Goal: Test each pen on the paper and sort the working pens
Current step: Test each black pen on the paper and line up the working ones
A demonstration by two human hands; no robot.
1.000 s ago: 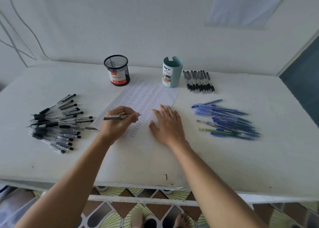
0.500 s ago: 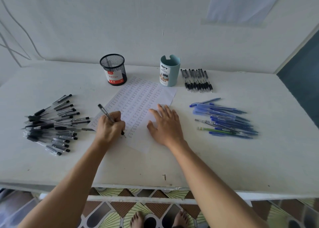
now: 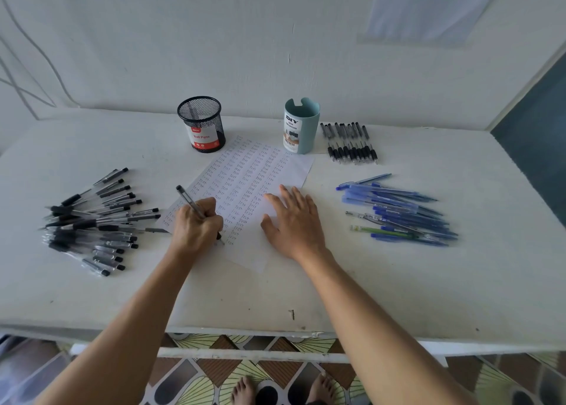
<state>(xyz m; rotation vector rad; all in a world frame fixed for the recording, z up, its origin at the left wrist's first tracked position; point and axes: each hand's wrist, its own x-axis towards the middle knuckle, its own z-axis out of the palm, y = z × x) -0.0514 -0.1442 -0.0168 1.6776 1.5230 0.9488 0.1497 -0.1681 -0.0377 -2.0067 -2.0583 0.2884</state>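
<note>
My left hand point(image 3: 196, 227) grips a black pen point(image 3: 187, 198) in a writing hold, its tip down on the white paper point(image 3: 294, 171), low on the left part of the sheet. The paper carries several columns of small written words. My right hand point(image 3: 294, 220) lies flat with spread fingers on the paper's right side, pressing it down. A heap of black pens point(image 3: 95, 220) lies to the left of the sheet. A pile of blue pens point(image 3: 398, 208) lies to its right.
A black mesh pen cup point(image 3: 202, 124) and a teal desk organizer cup point(image 3: 301, 125) stand behind the paper. A neat row of black pens point(image 3: 349, 142) lies right of the teal cup. The table's front edge point(image 3: 275, 332) is near me; a wall rises behind.
My left hand turned the pen from lying sideways in its fingers into a writing grip and brought the tip down onto the paper. My right hand stayed flat on the sheet.
</note>
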